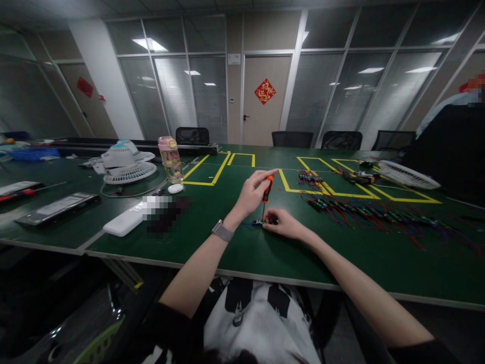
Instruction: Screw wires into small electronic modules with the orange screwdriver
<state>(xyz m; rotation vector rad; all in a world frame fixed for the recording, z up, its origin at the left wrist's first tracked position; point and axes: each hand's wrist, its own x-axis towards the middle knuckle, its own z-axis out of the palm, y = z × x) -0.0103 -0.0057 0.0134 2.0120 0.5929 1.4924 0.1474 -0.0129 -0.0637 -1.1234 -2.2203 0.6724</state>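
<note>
My left hand is closed around a screwdriver with an orange and black handle, a finger resting on its top end. The screwdriver stands nearly upright, its thin shaft reaching down to a small circuit board on the green table. My right hand lies low on the table, its fingers curled and pinching at the board's right side. A blue wire runs out from the board's left side. The fingers hide part of the board, and the exact spot under the tip is too small to make out.
Several wired circuit boards spread across the right, with a smaller bunch behind. On the left are a white fan, a pink-lidded bottle, a white power bank and a hard drive. A person is at far right.
</note>
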